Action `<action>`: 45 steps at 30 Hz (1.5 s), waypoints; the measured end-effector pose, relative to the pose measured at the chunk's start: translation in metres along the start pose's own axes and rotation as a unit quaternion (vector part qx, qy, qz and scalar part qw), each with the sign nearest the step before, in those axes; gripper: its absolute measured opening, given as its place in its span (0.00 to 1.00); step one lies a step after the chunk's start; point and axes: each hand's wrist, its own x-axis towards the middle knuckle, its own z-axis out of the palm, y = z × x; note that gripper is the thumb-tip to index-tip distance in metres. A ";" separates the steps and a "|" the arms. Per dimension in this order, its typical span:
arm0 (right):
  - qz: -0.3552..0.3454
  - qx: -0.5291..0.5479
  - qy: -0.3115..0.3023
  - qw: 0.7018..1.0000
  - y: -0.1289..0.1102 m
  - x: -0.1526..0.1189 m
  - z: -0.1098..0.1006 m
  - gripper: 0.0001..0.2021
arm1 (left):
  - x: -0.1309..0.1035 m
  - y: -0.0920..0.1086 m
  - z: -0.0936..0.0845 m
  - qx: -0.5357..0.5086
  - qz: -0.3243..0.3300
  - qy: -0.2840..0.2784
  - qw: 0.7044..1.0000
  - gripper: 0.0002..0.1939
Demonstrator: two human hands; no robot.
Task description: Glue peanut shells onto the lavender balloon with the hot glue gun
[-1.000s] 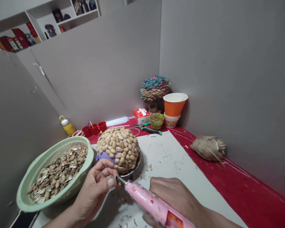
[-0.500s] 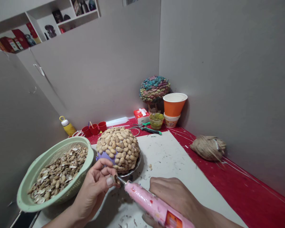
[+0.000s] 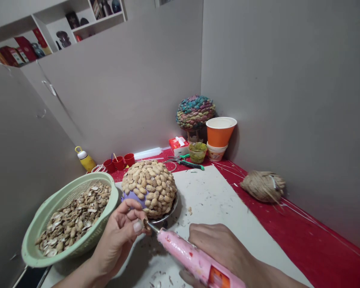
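Between the thumb and fingers of my left hand [image 3: 120, 236] is a peanut shell [image 3: 147, 227], its hollow side facing the nozzle. My right hand [image 3: 219, 248] is wrapped round a pink hot glue gun [image 3: 189, 258], whose metal tip meets the shell. Just beyond my left hand, a ball covered in peanut shells [image 3: 151, 186] rests on a round metal dish [image 3: 171, 214]. A patch of purple balloon [image 3: 133, 197] shows bare on the ball's near left side. To the left, a green colander [image 3: 30, 244] holds many loose peanut shells [image 3: 75, 220].
A white board [image 3: 204, 188] with shell crumbs lies on a red cloth [image 3: 294, 236]. Along the back are red cups [image 3: 119, 163], green-handled pliers [image 3: 192, 165], a bowl [image 3: 197, 153], orange paper cups [image 3: 220, 134] and a coloured shell ball [image 3: 195, 112]. Twine [image 3: 263, 187] lies right.
The peanut shell has turned slightly in my left fingers, against the glue gun's tip. The glue gun and my right hand stay nearly still.
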 end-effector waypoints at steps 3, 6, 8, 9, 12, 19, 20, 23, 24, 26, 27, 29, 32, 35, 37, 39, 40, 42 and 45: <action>-0.003 0.008 0.006 1.000 0.000 -0.002 0.001 0.12 | 0.001 0.000 0.000 -0.002 0.002 0.008 1.000 0.17; 0.002 -0.001 0.009 1.000 0.000 -0.003 0.002 0.13 | 0.001 0.001 0.000 -0.002 0.004 0.010 1.000 0.17; 0.005 -0.006 0.001 1.000 -0.001 -0.003 0.003 0.13 | 0.001 0.001 0.000 -0.002 0.004 0.009 1.000 0.16; 0.005 -0.006 0.000 1.000 -0.001 -0.004 0.003 0.12 | 0.001 0.001 0.000 -0.001 0.005 0.009 1.000 0.16; 0.006 -0.002 -0.008 1.000 -0.001 -0.004 0.004 0.12 | 0.000 0.001 0.000 0.000 0.008 0.011 1.000 0.16; 0.007 0.003 -0.001 1.000 -0.002 0.001 0.001 0.12 | 0.001 0.004 0.002 0.002 0.014 0.016 1.000 0.16; 0.007 0.002 0.005 1.000 -0.002 0.001 0.001 0.12 | 0.002 0.004 0.002 0.001 0.016 0.016 1.000 0.16; 0.002 -0.005 0.009 1.000 -0.002 0.000 0.002 0.13 | 0.001 0.002 0.000 0.000 0.017 0.011 1.000 0.17; -0.001 -0.006 0.009 1.000 -0.002 -0.001 0.002 0.13 | 0.001 0.002 -0.001 0.000 0.017 0.010 1.000 0.17; 0.000 -0.006 0.005 1.000 -0.002 -0.001 0.001 0.12 | 0.001 0.002 -0.001 0.001 0.018 0.011 1.000 0.16; -0.001 -0.004 0.004 1.000 -0.002 -0.001 0.001 0.12 | 0.001 0.002 -0.001 0.002 0.019 0.013 1.000 0.16; -0.002 -0.005 -0.004 1.000 -0.002 0.000 0.001 0.12 | 0.001 0.002 0.000 0.001 0.020 0.016 1.000 0.16; -0.009 -0.017 -0.020 1.000 -0.002 -0.001 0.002 0.11 | 0.001 0.003 0.002 -0.003 0.019 0.017 1.000 0.16; -0.011 -0.022 -0.026 0.999 -0.001 -0.005 0.005 0.11 | 0.001 0.004 0.003 -0.006 0.018 0.016 1.000 0.16; -0.013 -0.018 -0.026 0.999 -0.001 -0.007 0.006 0.12 | 0.001 0.003 0.002 -0.004 0.016 0.016 1.000 0.16; -0.010 -0.005 -0.022 1.000 0.000 -0.008 0.005 0.11 | 0.002 0.002 0.002 -0.001 0.013 0.017 1.000 0.16; -0.007 0.003 -0.014 1.000 0.000 -0.007 0.004 0.10 | 0.002 0.001 0.001 0.000 0.011 0.017 1.000 0.16; 0.004 0.015 0.003 1.000 0.000 -0.005 0.002 0.10 | 0.001 0.000 0.001 0.005 0.007 0.014 1.000 0.16; 0.006 0.011 0.019 1.000 0.000 -0.002 -0.001 0.12 | 0.001 -0.002 0.000 0.012 0.001 0.006 1.000 0.16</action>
